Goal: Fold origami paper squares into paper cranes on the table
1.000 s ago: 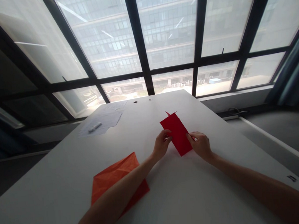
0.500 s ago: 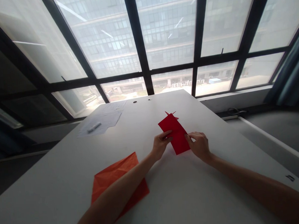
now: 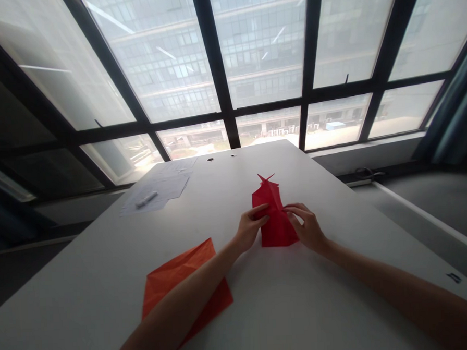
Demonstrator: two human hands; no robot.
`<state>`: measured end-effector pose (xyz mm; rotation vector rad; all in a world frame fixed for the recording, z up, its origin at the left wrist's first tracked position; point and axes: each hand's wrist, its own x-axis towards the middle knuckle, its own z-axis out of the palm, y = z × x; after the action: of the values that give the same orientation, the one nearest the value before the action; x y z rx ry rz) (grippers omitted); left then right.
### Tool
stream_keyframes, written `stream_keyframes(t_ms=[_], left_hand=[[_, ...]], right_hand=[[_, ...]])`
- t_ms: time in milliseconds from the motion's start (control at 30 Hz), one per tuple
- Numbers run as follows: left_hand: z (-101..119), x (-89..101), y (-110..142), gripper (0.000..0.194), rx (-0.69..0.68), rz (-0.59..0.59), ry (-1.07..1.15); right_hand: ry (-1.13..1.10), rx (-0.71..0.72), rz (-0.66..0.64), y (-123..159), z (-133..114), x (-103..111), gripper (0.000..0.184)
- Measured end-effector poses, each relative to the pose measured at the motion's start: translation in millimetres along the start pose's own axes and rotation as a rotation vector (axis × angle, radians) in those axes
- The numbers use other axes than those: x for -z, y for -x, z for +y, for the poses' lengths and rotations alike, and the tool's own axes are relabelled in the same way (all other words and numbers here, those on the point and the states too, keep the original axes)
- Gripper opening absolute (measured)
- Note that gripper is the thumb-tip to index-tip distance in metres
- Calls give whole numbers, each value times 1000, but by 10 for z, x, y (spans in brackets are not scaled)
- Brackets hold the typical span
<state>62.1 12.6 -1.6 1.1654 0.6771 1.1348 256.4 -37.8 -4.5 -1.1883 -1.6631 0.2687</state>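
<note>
A: Where's the folded red paper (image 3: 273, 233)?

B: Between the hands. Left hand (image 3: 249, 229) holds its left side, thumb and forefinger tips showing on the upper face; other fingers hidden. Right hand (image 3: 310, 231) has fingertips at the right edge. Pinching or only touching, can't tell.

A: How would it handle?

B: Light, I'd judge; thin, fairly crisp, pliant along the creases. Probably easy to tear at a fold, not especially slippery. Best taken lightly near opposite edges, about where the hands are. A hard squeeze would likely add stray creases.

A: And around it?

B: A spiky red paper shape (image 3: 268, 178) just beyond the fingertips, partly behind the red paper; joined or separate, unclear. Creased orange paper (image 3: 175, 264) under the left forearm, nearer the wearer. Well beyond the left hand, loose white sheets (image 3: 175, 186) with a white marker-like tube (image 3: 146, 199) on top. All on a white tabletop (image 3: 272, 309).

A: Any writing?

B: None legible. Faint marks on the sheets, too small. A dark mark (image 3: 454, 278) beyond the right forearm, unreadable. No brand found.
</note>
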Motion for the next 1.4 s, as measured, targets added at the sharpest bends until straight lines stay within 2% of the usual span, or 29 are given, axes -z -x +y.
stream_keyframes(t_ms=[67, 167, 267, 367, 433, 500, 567, 633, 700, 933, 1200, 1267, 1400], left_hand=[[28, -10, 24, 52, 39, -30, 3], [54, -22, 45, 55, 82, -45, 17], [36, 4, 24, 53, 73, -30, 69], [2, 47, -12, 51, 45, -7, 118], [-7, 59, -24, 50, 47, -9, 128], [-2, 53, -23, 49, 59, -16, 128], [8, 38, -17, 49, 71, -24, 130], [9, 27, -14, 51, 78, -21, 129], [-4, 29, -16, 52, 75, 6, 117], [-69, 101, -43, 51, 60, 92, 65], [-78, 96, -55, 42, 40, 146, -16], [-97, 98, -64, 37, -15, 164, -107], [-89, 130, -81, 20, -253, 285, -456]], right_hand=[[-76, -32, 12, -19, 76, -30, 38], [-168, -111, -52, -18, 173, -91, 50], [-278, -251, -53, -10, 218, -105, 62], [-495, -429, -59, -34, 209, -43, 76], [-673, -485, -100, -61, 185, 11, 83], [-819, -474, -141, -85, 163, 48, 81], [-892, -443, -131, -99, 152, 61, 68], [-893, -435, -70, -106, 156, 59, 52], [-862, -449, -15, -108, 175, 54, 43], [-783, -461, 112, -127, 294, 43, 41], [-765, -435, 163, -127, 359, 14, 40], [-763, -427, 156, -123, 361, 14, 40], [-733, -410, 160, -121, 356, 17, 40]])
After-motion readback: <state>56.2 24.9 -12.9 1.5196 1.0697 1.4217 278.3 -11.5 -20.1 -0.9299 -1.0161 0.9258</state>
